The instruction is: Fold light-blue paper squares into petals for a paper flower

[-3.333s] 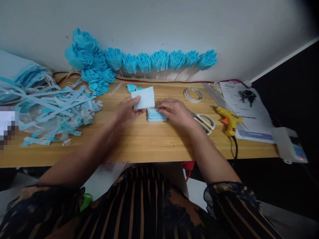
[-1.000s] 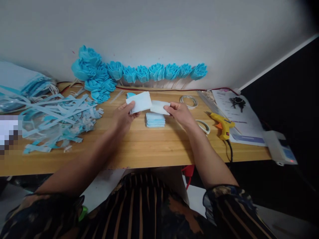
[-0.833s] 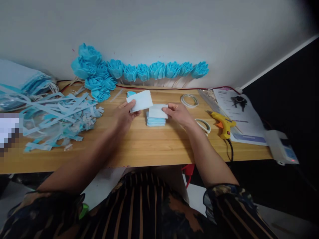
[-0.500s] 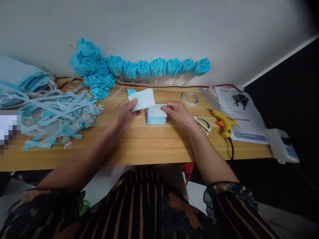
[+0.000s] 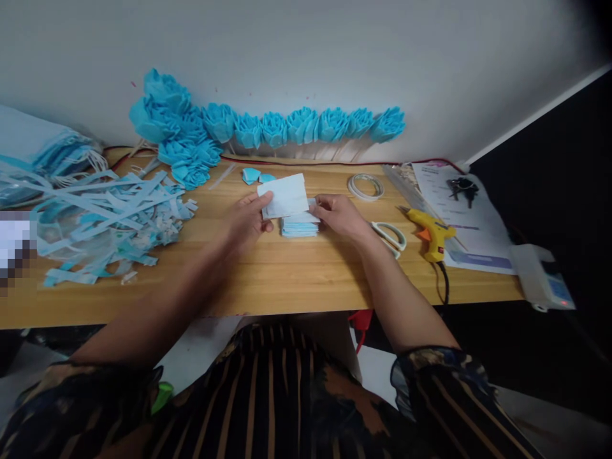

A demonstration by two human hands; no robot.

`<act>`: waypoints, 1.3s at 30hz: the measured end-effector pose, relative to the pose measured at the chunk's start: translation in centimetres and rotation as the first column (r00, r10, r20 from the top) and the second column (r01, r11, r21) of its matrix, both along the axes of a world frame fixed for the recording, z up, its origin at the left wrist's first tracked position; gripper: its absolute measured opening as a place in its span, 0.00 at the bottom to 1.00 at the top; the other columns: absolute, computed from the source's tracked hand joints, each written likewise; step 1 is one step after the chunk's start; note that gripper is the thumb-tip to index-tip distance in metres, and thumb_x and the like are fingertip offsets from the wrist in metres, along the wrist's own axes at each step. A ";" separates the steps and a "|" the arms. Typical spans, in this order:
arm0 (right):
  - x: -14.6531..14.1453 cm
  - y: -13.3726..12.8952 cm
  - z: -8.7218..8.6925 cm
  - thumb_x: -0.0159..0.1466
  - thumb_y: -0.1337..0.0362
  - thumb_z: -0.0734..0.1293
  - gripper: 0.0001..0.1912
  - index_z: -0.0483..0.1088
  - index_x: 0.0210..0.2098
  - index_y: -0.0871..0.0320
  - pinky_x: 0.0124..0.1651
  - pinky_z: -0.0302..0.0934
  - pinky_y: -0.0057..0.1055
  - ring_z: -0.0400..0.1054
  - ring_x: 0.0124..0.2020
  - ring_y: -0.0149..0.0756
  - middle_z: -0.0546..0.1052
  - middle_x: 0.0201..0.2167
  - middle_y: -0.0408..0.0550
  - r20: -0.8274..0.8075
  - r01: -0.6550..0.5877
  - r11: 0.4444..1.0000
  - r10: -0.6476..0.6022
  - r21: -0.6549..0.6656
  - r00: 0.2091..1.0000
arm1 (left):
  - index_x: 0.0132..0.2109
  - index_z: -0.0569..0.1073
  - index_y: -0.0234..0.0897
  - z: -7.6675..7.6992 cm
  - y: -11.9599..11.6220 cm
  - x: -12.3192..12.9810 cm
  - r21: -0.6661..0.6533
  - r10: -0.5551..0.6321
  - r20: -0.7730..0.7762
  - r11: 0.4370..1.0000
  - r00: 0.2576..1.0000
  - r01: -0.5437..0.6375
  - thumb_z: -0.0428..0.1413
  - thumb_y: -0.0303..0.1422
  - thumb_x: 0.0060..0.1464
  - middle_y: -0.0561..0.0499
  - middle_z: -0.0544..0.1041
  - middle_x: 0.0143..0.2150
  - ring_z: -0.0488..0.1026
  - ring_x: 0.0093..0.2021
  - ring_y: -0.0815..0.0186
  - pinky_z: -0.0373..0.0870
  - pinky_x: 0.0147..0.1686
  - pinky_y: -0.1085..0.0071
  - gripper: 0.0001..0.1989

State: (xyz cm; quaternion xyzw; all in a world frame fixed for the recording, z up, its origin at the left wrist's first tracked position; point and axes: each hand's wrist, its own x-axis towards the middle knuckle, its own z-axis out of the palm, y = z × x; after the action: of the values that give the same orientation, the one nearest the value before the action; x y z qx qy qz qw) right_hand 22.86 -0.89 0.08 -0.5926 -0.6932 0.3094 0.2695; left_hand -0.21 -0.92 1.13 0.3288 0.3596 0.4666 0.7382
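Observation:
A white rectangular fabric piece (image 5: pixel 285 194) is pinched between the thumb and fingers of my left hand (image 5: pixel 252 215), tilted above the table. Its lower edge overlaps the stack of pale blue and white fabric pieces (image 5: pixel 299 227) lying below. My right hand (image 5: pixel 335 213) is closed at the stack's upper right corner, thumb and forefinger pinching the top fabric piece. Whether that piece is lifted off the stack I cannot tell. Just behind the held piece lie two small blue fabric scraps (image 5: pixel 251 176).
Blue fabric flowers (image 5: pixel 302 125) lean along the wall. Cut strips (image 5: pixel 115 217) are heaped at left beside stacked face masks (image 5: pixel 52 150). To the right are a tape roll (image 5: pixel 366 187), scissors (image 5: pixel 396 238), a yellow glue gun (image 5: pixel 433 234), keys (image 5: pixel 463 190) and a printed sheet (image 5: pixel 471 223).
My left hand has moved slightly right and down with the fabric piece, which now covers more of the stack. A second blue scrap has come into sight behind it. My right hand stays nearly put.

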 end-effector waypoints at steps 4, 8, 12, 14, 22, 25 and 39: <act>-0.1 -0.2 0.2 0.63 0.52 0.66 0.15 0.70 0.28 0.57 0.33 0.51 0.31 0.61 0.28 0.33 0.70 0.22 0.41 0.011 -0.004 1.000 0.004 0.003 1.000 | 0.42 0.76 0.31 0.1 -0.3 0.1 -0.017 -0.082 -0.008 0.997 0.997 0.082 0.59 0.27 0.63 0.48 0.82 0.34 0.73 0.26 0.72 0.60 0.16 0.78 0.03; -0.1 -0.4 0.2 0.63 0.53 0.68 0.13 0.73 0.32 0.57 0.34 0.53 0.31 0.61 0.28 0.33 0.73 0.24 0.42 -0.014 -0.008 0.999 0.007 -0.036 1.000 | 0.40 0.77 0.31 0.2 -0.6 0.2 -0.016 -0.148 -0.054 0.989 0.987 0.148 0.61 0.28 0.62 0.47 0.82 0.34 0.72 0.25 0.73 0.59 0.16 0.79 0.04; 0.2 -0.5 0.5 0.61 0.55 0.70 0.11 0.77 0.37 0.57 0.34 0.53 0.31 0.63 0.28 0.33 0.74 0.24 0.41 0.044 -0.004 0.999 0.005 -0.034 0.999 | 0.39 0.78 0.31 0.4 -0.7 0.4 -0.042 -0.164 -0.111 0.986 0.980 0.161 0.63 0.28 0.61 0.46 0.82 0.32 0.72 0.24 0.72 0.58 0.16 0.79 0.04; 0.3 -0.4 0.8 0.60 0.57 0.71 0.13 0.78 0.42 0.57 0.34 0.53 0.31 0.64 0.28 0.34 0.76 0.25 0.42 0.108 0.038 0.999 -0.040 0.015 0.993 | 0.39 0.80 0.31 0.5 -0.7 0.5 -0.061 -0.152 -0.135 0.988 0.979 0.145 0.59 0.27 0.63 0.45 0.83 0.33 0.72 0.24 0.71 0.57 0.15 0.78 0.05; -0.6 -1.0 1.7 0.63 0.66 0.64 0.08 0.77 0.35 0.58 0.37 0.54 0.31 0.67 0.33 0.35 0.79 0.32 0.46 0.045 -0.093 0.967 0.085 0.237 0.995 | 0.41 0.80 0.32 0.2 -0.7 0.6 -0.062 -0.148 -0.165 0.988 0.975 0.140 0.62 0.28 0.61 0.44 0.83 0.35 0.73 0.24 0.70 0.58 0.14 0.77 0.04; -1.2 -1.3 1.4 0.63 0.67 0.65 0.07 0.76 0.32 0.59 0.36 0.52 0.31 0.66 0.31 0.36 0.78 0.29 0.46 0.170 -0.188 0.970 0.162 0.151 0.972 | 0.40 0.80 0.30 0.0 -0.6 0.4 -0.046 -0.148 -0.156 0.989 0.977 0.143 0.62 0.28 0.59 0.43 0.83 0.34 0.73 0.24 0.70 0.58 0.15 0.77 0.04; -2.6 -2.0 1.0 0.68 0.60 0.70 0.18 0.74 0.56 0.54 0.42 0.57 0.32 0.73 0.44 0.41 0.80 0.48 0.51 0.401 -0.284 0.957 0.237 0.060 0.885 | 0.37 0.75 0.33 0.6 0.4 -0.2 -0.047 0.122 -0.049 0.991 0.991 -0.125 0.60 0.27 0.61 0.49 0.80 0.29 0.75 0.25 0.70 0.59 0.17 0.78 0.03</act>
State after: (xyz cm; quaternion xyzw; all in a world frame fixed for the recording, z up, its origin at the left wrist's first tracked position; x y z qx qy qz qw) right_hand 20.30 -2.86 1.08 -0.5269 -0.8230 0.1776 0.1163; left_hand -0.42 -0.50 1.72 0.2979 0.4076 0.4946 0.7075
